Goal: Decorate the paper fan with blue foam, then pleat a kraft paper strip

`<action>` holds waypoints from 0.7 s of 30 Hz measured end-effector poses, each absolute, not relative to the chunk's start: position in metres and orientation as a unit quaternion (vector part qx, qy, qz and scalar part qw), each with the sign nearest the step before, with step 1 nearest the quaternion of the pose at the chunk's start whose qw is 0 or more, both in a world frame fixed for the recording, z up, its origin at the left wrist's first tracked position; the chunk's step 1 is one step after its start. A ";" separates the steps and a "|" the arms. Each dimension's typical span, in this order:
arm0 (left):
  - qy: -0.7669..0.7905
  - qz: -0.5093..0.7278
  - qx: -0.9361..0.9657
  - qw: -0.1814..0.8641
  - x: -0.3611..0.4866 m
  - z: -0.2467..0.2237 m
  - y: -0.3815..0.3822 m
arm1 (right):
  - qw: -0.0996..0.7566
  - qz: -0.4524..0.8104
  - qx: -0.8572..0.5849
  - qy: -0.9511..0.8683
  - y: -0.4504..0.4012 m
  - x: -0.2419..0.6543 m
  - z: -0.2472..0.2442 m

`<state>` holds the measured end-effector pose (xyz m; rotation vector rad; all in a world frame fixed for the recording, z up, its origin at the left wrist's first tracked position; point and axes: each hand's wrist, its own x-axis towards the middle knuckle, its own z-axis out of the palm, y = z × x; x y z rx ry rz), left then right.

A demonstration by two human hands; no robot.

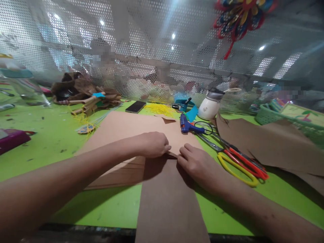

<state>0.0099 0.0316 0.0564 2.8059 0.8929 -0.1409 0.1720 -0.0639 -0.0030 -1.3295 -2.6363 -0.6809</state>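
Observation:
A long strip of brown kraft paper (pixel 169 199) runs from the table's near edge up to both hands, its far end turned over in a narrow fold. My left hand (pixel 154 144) is closed on the left part of that fold, thumb and fingers pressed together. Opposite it, my right hand (pixel 193 160) pinches the right part of the fold with curled fingers. Beneath the hands lies a larger tan paper sheet (pixel 124 126), with layered edges showing at its lower left.
Right of the hands are a blue glue gun (pixel 188 125), yellow-handled scissors (pixel 236 168) and red-handled scissors (pixel 248 163). Brown paper (pixel 273 145) and a green basket (pixel 268 114) lie farther right. A phone (pixel 136 106), yellow shreds (pixel 160 109) and a white bottle (pixel 209 105) stand behind.

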 end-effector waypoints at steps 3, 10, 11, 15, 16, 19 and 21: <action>0.303 -0.074 0.943 0.115 0.015 0.055 0.034 | 0.107 -0.230 -0.451 -0.856 -0.066 0.173 -0.001; 0.256 -0.050 0.910 0.323 -0.003 0.061 0.037 | 0.189 -0.234 -0.433 -0.850 -0.070 0.171 0.011; 0.261 -0.043 0.902 0.340 -0.006 0.061 0.037 | 0.201 -0.232 -0.432 -0.848 -0.070 0.170 0.010; 0.271 -0.014 0.883 0.382 -0.015 0.056 0.034 | 0.305 -0.144 -0.452 -0.826 -0.068 0.169 0.009; 0.274 -0.004 0.881 0.385 -0.017 0.054 0.033 | 0.344 -0.096 -0.456 -0.815 -0.067 0.170 0.010; 0.280 0.020 0.876 0.393 -0.020 0.050 0.028 | 0.435 0.102 -0.478 -0.757 -0.066 0.174 0.016; 0.283 0.029 0.873 0.397 -0.020 0.049 0.024 | 0.447 0.242 -0.504 -0.698 -0.066 0.176 0.020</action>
